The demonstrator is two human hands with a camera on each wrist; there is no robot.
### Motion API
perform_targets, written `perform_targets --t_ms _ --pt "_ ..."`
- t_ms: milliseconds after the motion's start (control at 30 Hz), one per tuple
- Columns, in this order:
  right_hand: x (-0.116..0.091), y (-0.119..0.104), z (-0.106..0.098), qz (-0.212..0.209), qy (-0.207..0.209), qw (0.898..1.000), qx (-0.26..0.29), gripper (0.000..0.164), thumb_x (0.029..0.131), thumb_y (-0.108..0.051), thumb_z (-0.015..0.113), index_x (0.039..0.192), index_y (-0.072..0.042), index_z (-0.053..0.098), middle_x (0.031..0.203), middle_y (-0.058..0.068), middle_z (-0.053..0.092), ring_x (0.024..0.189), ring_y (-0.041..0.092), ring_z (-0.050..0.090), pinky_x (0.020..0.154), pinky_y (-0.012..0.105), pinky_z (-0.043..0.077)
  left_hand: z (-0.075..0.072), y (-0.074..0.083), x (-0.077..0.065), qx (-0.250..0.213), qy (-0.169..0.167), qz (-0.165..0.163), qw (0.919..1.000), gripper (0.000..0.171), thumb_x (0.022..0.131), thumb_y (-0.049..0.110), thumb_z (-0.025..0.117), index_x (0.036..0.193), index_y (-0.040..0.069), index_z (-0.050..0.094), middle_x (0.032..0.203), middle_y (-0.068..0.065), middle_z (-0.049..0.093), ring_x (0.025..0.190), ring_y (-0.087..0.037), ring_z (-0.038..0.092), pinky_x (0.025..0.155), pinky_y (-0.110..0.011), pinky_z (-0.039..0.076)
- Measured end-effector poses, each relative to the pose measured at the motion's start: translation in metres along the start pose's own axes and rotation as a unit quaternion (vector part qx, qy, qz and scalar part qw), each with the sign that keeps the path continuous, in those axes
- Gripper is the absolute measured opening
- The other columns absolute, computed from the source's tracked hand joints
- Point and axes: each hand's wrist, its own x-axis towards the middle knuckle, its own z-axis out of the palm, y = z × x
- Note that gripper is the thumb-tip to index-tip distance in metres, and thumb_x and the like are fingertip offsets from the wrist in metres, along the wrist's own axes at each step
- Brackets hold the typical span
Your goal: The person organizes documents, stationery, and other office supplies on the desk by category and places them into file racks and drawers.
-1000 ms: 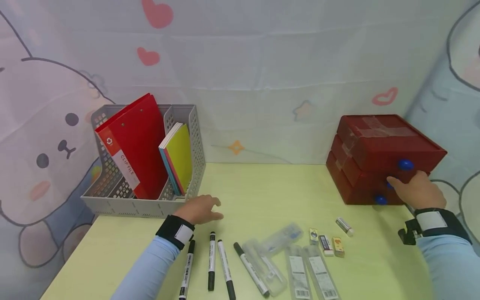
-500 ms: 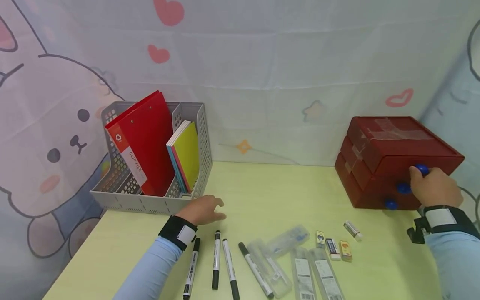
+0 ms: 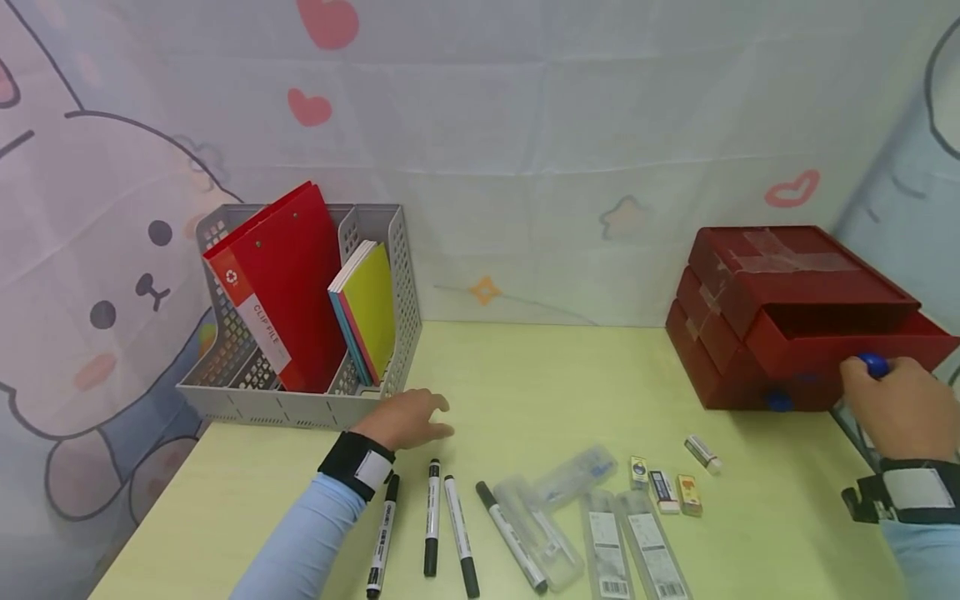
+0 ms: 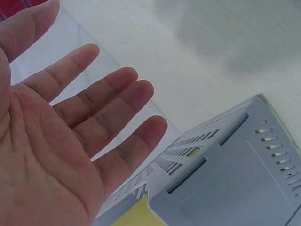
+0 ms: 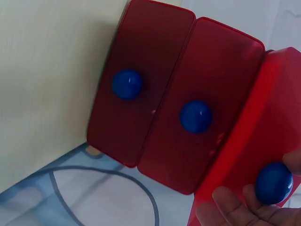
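A red three-drawer box (image 3: 787, 275) stands at the right, its top drawer (image 3: 862, 346) pulled partway out. My right hand (image 3: 903, 408) pinches that drawer's blue round knob (image 5: 274, 183) between thumb and fingers. Two lower blue knobs show on shut drawers in the right wrist view. My left hand (image 3: 401, 419) hovers just in front of the grey desk organizer (image 3: 292, 408), fingers relaxed and nothing in them. In the left wrist view the palm (image 4: 47, 155) faces the camera, with the organizer's perforated wall (image 4: 235, 174) beside it.
The organizer bears a red clip file (image 3: 292, 292) and several notebooks (image 3: 367, 317). In front lie several black-and-white markers (image 3: 432, 517), clear plastic cases (image 3: 600, 542), small eraser boxes (image 3: 663, 492) and a small cylindrical tube (image 3: 702, 454). A printed curtain (image 3: 525, 167) hangs behind the table.
My right hand moved up from the middle drawer's knob to the top one, then drew the top drawer outward. The left hand has stayed in place.
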Motion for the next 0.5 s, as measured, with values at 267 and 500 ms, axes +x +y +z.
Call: perform_targets --t_ms 267,500 --pt "-0.014 0.013 -0.001 0.044 0.014 0.996 0.072 0.043 0.097 -0.03 0.038 0.1 0.011 0.048 0.075 0.02 0.05 0.059 0.031 0.045 0.043 0.036 0.039 -0.001 0.002 -0.001 -0.002 0.001 0.007 1.0 0.043 0.093 0.031 0.07 0.129 0.007 0.065 0.127 -0.014 0.063 0.113 -0.029 0.059 0.097 -0.045 0.049" --pt "-0.025 0.017 0.0 0.056 0.057 0.993 0.089 0.046 0.095 -0.025 0.042 0.113 0.017 0.049 0.093 0.033 0.053 0.056 0.031 0.045 0.04 0.037 0.036 0.001 0.003 -0.001 -0.003 0.004 0.017 0.9998 0.042 0.093 0.029 0.071 0.127 0.006 0.066 0.126 -0.014 0.064 0.112 -0.029 0.059 0.098 -0.045 0.048"
